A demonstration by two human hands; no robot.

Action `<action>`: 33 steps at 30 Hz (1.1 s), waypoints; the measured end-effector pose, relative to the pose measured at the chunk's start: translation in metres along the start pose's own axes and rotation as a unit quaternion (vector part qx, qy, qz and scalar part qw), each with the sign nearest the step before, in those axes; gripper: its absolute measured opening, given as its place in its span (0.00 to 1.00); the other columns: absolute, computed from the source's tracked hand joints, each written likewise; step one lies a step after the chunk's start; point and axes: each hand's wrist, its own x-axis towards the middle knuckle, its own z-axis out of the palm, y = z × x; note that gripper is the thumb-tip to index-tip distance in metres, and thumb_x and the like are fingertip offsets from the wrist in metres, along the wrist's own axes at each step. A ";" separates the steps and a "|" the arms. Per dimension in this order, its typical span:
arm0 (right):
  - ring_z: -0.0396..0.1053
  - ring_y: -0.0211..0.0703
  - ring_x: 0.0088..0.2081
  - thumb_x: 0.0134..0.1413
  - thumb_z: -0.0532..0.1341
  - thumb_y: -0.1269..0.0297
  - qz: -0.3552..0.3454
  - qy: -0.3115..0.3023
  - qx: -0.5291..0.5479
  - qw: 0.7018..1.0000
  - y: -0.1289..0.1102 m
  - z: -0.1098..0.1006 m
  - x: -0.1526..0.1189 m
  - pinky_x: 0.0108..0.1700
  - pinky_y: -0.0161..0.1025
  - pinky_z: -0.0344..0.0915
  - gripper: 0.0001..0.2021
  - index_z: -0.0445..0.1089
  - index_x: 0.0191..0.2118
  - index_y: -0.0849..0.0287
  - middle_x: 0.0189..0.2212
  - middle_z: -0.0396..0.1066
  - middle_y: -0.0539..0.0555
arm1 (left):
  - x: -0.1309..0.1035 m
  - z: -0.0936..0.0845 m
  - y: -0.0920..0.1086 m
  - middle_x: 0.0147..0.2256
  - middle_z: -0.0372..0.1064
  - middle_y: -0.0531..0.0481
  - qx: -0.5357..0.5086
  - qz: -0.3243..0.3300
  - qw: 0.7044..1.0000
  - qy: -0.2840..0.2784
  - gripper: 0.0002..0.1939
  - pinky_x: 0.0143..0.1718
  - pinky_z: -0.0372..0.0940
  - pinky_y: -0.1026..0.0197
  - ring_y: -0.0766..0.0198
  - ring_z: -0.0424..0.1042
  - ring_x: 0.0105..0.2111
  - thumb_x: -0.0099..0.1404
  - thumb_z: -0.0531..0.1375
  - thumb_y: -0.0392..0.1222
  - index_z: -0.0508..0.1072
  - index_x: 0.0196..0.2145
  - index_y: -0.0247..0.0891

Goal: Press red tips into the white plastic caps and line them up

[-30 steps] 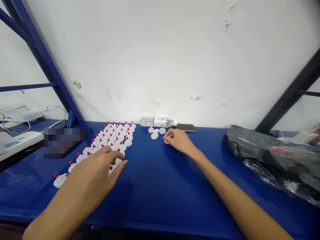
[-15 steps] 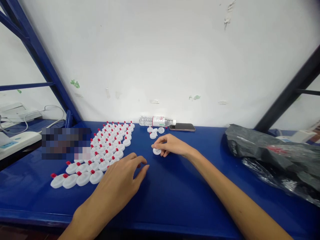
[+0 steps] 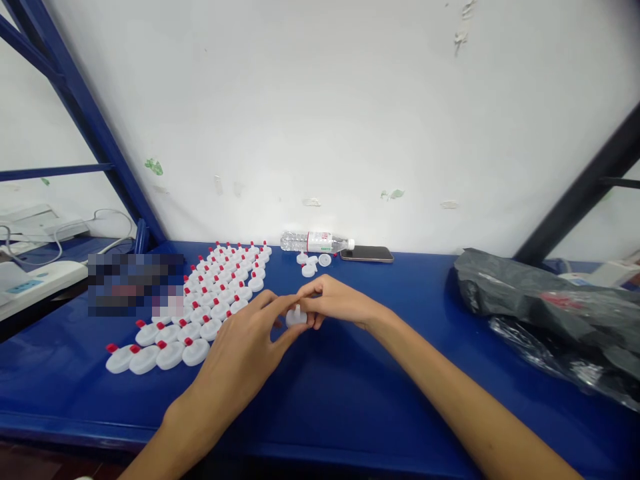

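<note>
Both my hands meet over the middle of the blue shelf surface (image 3: 350, 400). Between their fingertips is a small white cap (image 3: 297, 317) with a short white spout. My right hand (image 3: 333, 303) pinches it from the right and my left hand (image 3: 245, 347) touches it from the left. Left of my hands, several white caps with red tips (image 3: 220, 297) lie in neat rows. A few plain white caps (image 3: 311, 265) sit farther back near the wall.
A clear water bottle (image 3: 315, 243) lies on its side by the wall, with a phone (image 3: 367, 254) next to it. A dark plastic bag (image 3: 550, 313) fills the right side. Blue frame bars (image 3: 85, 120) rise at left, a dark bar at right.
My right hand brought a white cap from the back pile toward me. My left hand left the rows of red-tipped caps and moved right to meet it.
</note>
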 end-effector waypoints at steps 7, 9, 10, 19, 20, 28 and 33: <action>0.74 0.39 0.30 0.68 0.53 0.55 -0.012 0.142 -0.266 0.953 0.008 -0.018 -0.002 0.33 0.34 0.64 0.18 0.77 0.37 0.59 0.33 0.79 0.55 | 0.001 0.006 -0.005 0.40 0.74 0.52 0.011 -0.016 0.998 -0.057 0.09 0.36 0.63 0.59 0.60 0.73 0.35 0.68 0.60 0.45 0.78 0.44 0.45; 0.75 0.44 0.33 0.69 0.51 0.50 0.005 0.220 -0.422 0.879 0.011 -0.017 -0.003 0.35 0.37 0.62 0.24 0.75 0.30 0.58 0.29 0.77 0.56 | 0.001 0.008 -0.006 0.41 0.73 0.51 0.020 -0.025 0.996 -0.081 0.09 0.36 0.62 0.59 0.60 0.73 0.35 0.67 0.60 0.44 0.78 0.44 0.45; 0.75 0.47 0.34 0.68 0.50 0.47 0.014 0.229 -0.476 0.849 0.013 -0.015 -0.003 0.36 0.38 0.61 0.26 0.74 0.27 0.57 0.28 0.77 0.56 | 0.002 0.009 -0.007 0.40 0.73 0.51 0.024 -0.029 0.995 -0.090 0.10 0.36 0.62 0.59 0.59 0.73 0.35 0.67 0.60 0.44 0.77 0.45 0.45; 0.73 0.45 0.33 0.69 0.49 0.58 -0.032 0.147 -0.578 0.802 0.011 0.010 0.000 0.34 0.37 0.55 0.18 0.73 0.33 0.57 0.31 0.76 0.55 | 0.004 0.011 -0.010 0.40 0.71 0.49 0.047 -0.038 0.993 -0.104 0.10 0.34 0.60 0.58 0.59 0.72 0.34 0.68 0.60 0.45 0.76 0.45 0.43; 0.72 0.43 0.32 0.70 0.48 0.57 -0.041 0.144 -0.552 0.820 0.010 0.009 0.000 0.33 0.37 0.54 0.20 0.72 0.31 0.57 0.29 0.76 0.55 | 0.004 0.011 -0.010 0.40 0.70 0.48 0.056 -0.039 0.992 -0.104 0.10 0.34 0.60 0.58 0.59 0.72 0.34 0.69 0.59 0.45 0.76 0.45 0.42; 0.61 0.34 0.23 0.71 0.47 0.53 -0.100 0.054 -0.336 0.935 0.010 0.006 0.002 0.30 0.34 0.54 0.27 0.67 0.23 0.60 0.20 0.67 0.49 | 0.002 0.016 -0.011 0.41 0.70 0.45 0.100 -0.040 0.989 -0.102 0.15 0.32 0.59 0.57 0.55 0.74 0.35 0.71 0.55 0.49 0.75 0.47 0.38; 0.59 0.34 0.24 0.72 0.46 0.52 -0.115 0.083 -0.356 0.924 0.011 0.016 0.004 0.30 0.35 0.50 0.27 0.69 0.25 0.60 0.21 0.67 0.49 | 0.003 0.016 -0.011 0.39 0.72 0.45 0.085 -0.045 0.991 -0.089 0.13 0.32 0.58 0.56 0.53 0.74 0.35 0.69 0.59 0.48 0.73 0.45 0.37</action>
